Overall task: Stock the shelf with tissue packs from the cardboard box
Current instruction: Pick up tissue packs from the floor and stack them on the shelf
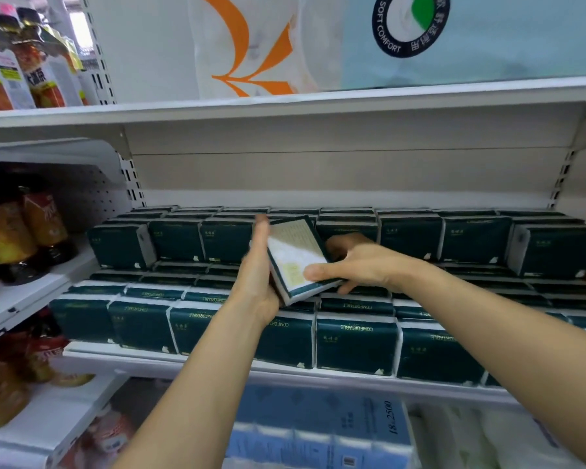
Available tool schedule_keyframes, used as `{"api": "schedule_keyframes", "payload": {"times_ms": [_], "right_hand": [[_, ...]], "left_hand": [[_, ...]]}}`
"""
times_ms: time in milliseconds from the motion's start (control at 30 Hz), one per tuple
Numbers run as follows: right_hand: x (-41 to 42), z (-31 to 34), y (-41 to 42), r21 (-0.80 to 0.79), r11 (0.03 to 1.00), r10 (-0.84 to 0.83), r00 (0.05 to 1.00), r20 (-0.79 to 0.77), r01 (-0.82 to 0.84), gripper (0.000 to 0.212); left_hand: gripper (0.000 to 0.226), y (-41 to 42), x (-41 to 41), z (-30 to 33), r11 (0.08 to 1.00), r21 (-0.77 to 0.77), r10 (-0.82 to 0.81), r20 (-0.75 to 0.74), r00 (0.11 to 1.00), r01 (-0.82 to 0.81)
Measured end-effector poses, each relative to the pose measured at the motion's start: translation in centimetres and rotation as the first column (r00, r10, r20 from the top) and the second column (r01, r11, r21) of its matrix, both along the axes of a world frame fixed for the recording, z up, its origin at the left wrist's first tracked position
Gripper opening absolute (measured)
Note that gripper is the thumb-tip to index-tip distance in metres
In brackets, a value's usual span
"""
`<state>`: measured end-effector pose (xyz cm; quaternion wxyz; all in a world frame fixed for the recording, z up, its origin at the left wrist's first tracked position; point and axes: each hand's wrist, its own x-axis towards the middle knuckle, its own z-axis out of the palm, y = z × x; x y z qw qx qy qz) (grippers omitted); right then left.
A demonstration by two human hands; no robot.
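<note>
Right hand (352, 262) gripping tilted tissue pack (296, 258); left hand (257, 265) blurred, flat against it

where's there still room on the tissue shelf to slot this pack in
The gap in the raised back row, behind the held pack between both hands, looks unfilled. Above the rows there is open air up to the upper shelf. The front row is packed edge to edge, with no bare shelf showing.
</note>
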<state>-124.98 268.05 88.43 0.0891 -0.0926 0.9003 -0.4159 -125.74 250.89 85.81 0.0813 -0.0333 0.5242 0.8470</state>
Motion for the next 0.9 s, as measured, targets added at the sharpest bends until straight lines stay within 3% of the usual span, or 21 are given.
{"api": "schedule_keyframes", "payload": {"times_ms": [67,133,267,367,467,533,600,733,833,900], "right_hand": [[-0.1,0.0,0.3,-0.087,0.996,0.000,0.997,0.071,0.006,0.092],[-0.5,-0.2,0.7,-0.221,0.975,0.015,0.995,0.101,0.008,0.064],[-0.8,-0.2,1.1,-0.473,0.880,0.027,0.992,0.122,0.034,0.049],[-0.3,0.2,1.1,-0.510,0.854,-0.103,0.994,0.035,0.106,0.045],[0.1,0.4,1.9,-0.428,0.886,-0.338,0.881,-0.330,0.180,0.037],[0.2,0.1,2.8,-0.236,0.960,-0.266,0.752,-0.604,0.150,0.038],[0.2,-0.7,3.8,0.056,0.987,-0.059,0.654,-0.754,0.153,0.041],[-0.1,-2.2,4.5,0.367,0.916,0.259,0.457,-0.851,0.164,0.049],[-0.4,-2.8,5.3,0.431,0.891,0.341,0.419,-0.842,0.142,0.050],[-0.4,-3.1,5.8,0.413,0.899,0.309,0.457,-0.834,0.145,0.053]], "left_hand": [[0.079,-0.1,0.1,0.1,0.997,0.060,-0.039,0.008,0.999,0.039],[0.080,-0.2,0.4,0.1,0.997,0.074,-0.025,0.011,1.000,0.024],[0.047,-0.1,1.0,-0.2,0.995,0.039,0.085,0.063,0.994,-0.088],[0.030,-0.3,0.7,-0.8,0.984,0.049,0.164,0.093,0.982,-0.169],[0.026,-0.2,0.3,-1.0,0.974,0.038,0.217,0.094,0.972,-0.222],[0.025,0.0,0.3,-0.9,0.973,0.055,0.218,0.099,0.971,-0.224],[0.032,0.4,0.3,-0.4,0.979,0.100,0.165,0.099,0.981,-0.175],[0.074,1.3,0.7,0.0,0.992,0.127,-0.022,0.030,0.999,0.018],[0.084,1.7,0.6,-0.4,0.994,0.109,0.031,0.018,0.999,-0.032],[0.089,1.7,0.5,-0.6,0.989,0.121,0.084,0.036,0.996,-0.088]]}}
